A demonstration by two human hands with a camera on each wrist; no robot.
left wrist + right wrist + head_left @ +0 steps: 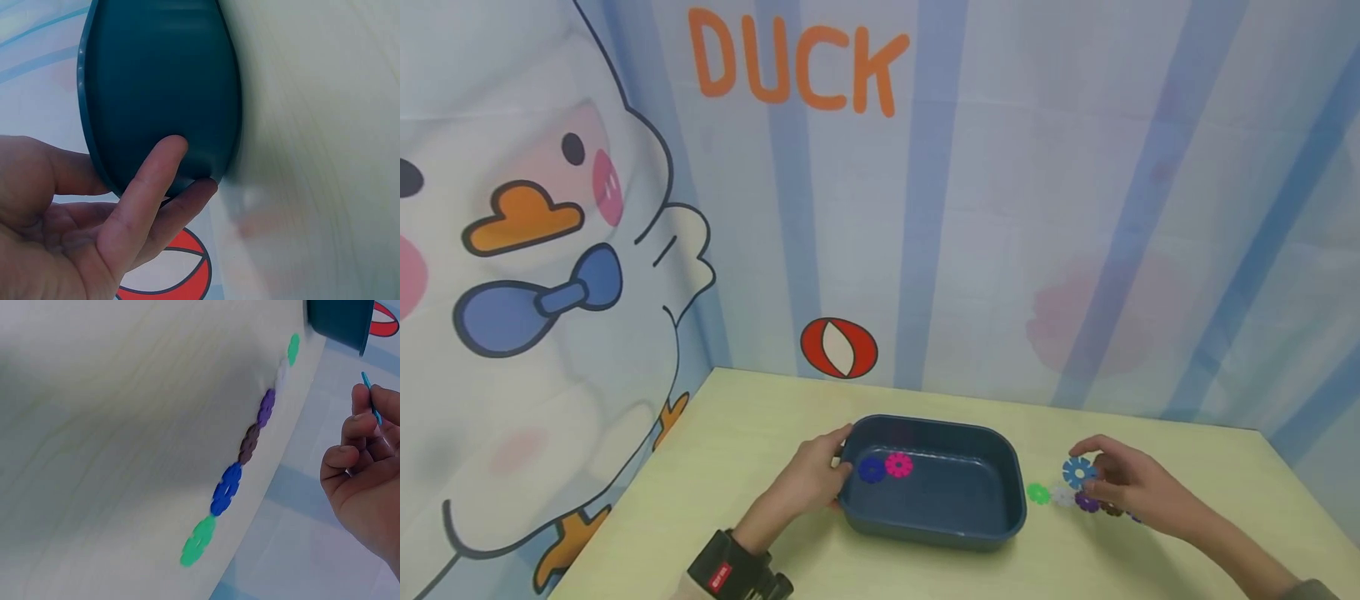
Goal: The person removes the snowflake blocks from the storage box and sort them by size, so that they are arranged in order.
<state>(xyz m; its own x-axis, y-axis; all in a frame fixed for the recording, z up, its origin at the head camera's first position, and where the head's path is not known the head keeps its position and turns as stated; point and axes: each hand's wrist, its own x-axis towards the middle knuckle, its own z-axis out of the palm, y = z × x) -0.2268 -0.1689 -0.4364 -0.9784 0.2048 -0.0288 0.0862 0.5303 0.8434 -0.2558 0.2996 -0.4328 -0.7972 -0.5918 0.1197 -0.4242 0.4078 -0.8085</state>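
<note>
Light-blue, round notched disc [1071,472]: I confirm it pinched in the right hand [1138,487], thumb and fingers closed to its thickness. Governing relation: the disc is right of the dark-blue, round-cornered rectangular tray [932,533], apart from its right wall; the tray's long axis runs left to right, roughly toward the disc. The right hand is nearer to the disc; the left hand [808,479] grips the tray's left end. Toward the left inside the tray lie a deep-blue notched disc [865,475] and a pink notched disc [892,465]. Visibility limits: from the head view, I lose the right end of the row of six multicoloured notched discs [266,407] behind the right hand. From the right wrist, the pinched disc appears edge-on, and the row's whitish member blends into the pale-yellow tabletop [760,400].
</note>
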